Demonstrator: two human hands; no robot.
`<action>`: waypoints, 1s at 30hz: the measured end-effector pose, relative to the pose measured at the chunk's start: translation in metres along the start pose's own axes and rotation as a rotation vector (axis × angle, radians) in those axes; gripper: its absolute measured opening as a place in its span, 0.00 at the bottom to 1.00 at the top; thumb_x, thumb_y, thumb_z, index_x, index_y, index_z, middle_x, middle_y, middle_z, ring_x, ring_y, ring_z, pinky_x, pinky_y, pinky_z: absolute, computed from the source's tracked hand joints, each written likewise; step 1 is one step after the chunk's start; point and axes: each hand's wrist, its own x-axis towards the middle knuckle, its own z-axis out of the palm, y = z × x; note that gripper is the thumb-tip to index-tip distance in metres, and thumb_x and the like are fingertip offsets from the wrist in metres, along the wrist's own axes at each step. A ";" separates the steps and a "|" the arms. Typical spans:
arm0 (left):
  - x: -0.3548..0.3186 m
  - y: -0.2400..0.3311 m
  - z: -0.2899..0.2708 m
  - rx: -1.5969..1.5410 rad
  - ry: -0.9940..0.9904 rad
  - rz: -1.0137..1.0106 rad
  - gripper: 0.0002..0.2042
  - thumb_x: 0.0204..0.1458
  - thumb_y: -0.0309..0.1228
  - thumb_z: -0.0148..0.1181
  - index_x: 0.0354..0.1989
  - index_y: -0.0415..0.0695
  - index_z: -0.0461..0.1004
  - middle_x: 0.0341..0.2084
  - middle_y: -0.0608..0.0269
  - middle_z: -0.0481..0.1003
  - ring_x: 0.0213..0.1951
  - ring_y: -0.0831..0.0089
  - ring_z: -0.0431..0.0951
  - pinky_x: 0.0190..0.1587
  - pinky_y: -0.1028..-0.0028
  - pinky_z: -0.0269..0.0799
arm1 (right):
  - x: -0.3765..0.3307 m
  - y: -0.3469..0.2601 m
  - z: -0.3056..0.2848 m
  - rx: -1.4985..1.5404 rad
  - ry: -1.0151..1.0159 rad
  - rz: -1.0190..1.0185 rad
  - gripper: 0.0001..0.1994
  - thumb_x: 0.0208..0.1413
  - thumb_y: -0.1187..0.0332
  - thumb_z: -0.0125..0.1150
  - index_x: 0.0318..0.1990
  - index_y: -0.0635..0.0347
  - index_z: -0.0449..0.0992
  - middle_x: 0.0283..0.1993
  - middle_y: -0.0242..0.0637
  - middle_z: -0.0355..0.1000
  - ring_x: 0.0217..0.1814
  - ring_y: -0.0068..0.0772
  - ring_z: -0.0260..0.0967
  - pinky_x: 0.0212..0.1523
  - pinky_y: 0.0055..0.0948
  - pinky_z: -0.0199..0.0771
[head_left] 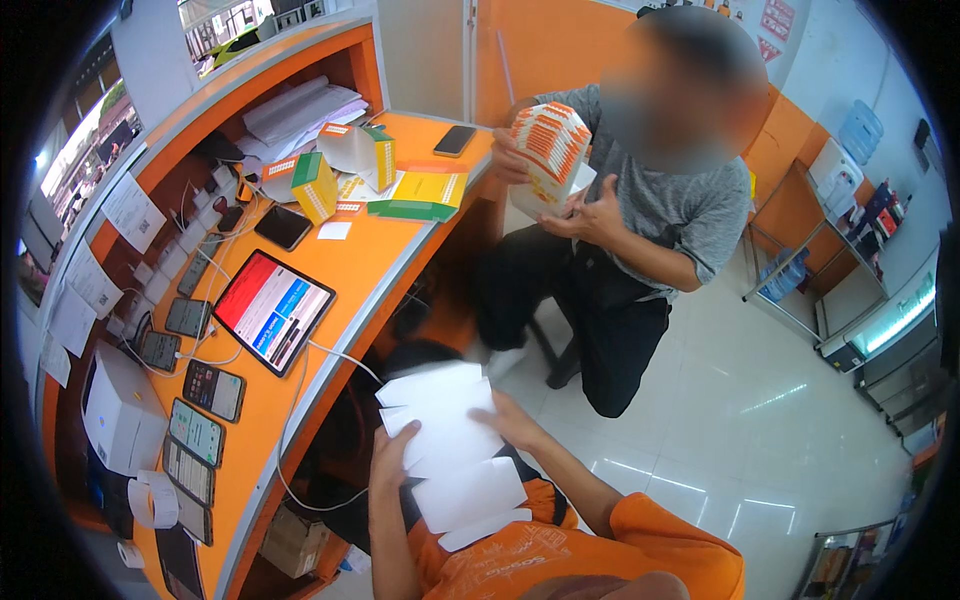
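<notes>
A stack of white flat cards or unfolded boxes [445, 430] rests fanned out on my lap. My left hand [392, 455] grips its left edge. My right hand [515, 420] lies on the right side of the stack, fingers on the top sheet. Both my forearms come up from the lower edge, out of orange sleeves. Opposite me sits another person in a grey shirt, holding a bundle of orange-and-white folded boxes [548, 145] in both hands.
An orange curved counter [350, 270] runs along my left. On it lie a tablet [272, 310], several phones [205, 430], green and yellow boxes [316, 185], a white printer [120, 410] and cables. Shelves with goods stand at the right over a glossy tiled floor.
</notes>
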 end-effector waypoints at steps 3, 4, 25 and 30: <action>0.005 -0.014 -0.008 0.096 -0.206 0.047 0.22 0.54 0.21 0.63 0.58 0.30 0.68 0.50 0.49 0.76 0.49 0.62 0.79 0.47 0.66 0.78 | 0.001 -0.003 0.005 -0.133 0.063 0.020 0.22 0.58 0.68 0.65 0.58 0.67 0.71 0.50 0.48 0.77 0.50 0.39 0.76 0.52 0.33 0.75; 0.007 -0.018 -0.010 0.114 -0.210 0.052 0.22 0.54 0.21 0.63 0.57 0.30 0.68 0.49 0.50 0.77 0.49 0.62 0.79 0.47 0.66 0.78 | 0.001 -0.004 0.008 -0.198 0.094 0.022 0.23 0.57 0.68 0.66 0.58 0.67 0.71 0.49 0.49 0.78 0.50 0.41 0.77 0.52 0.34 0.75; 0.013 -0.072 0.009 0.187 -0.149 0.309 0.19 0.55 0.25 0.58 0.54 0.27 0.71 0.46 0.43 0.78 0.50 0.52 0.77 0.58 0.61 0.69 | 0.005 -0.017 0.067 -0.892 0.525 -0.216 0.14 0.57 0.76 0.54 0.50 0.71 0.68 0.38 0.65 0.75 0.38 0.68 0.74 0.42 0.57 0.74; -0.005 -0.063 0.017 -0.011 -0.107 0.259 0.15 0.57 0.25 0.56 0.49 0.29 0.75 0.40 0.54 0.80 0.41 0.67 0.80 0.46 0.67 0.74 | 0.003 -0.017 0.072 -0.925 0.518 -0.466 0.15 0.55 0.79 0.55 0.50 0.71 0.73 0.38 0.61 0.75 0.39 0.64 0.75 0.43 0.52 0.75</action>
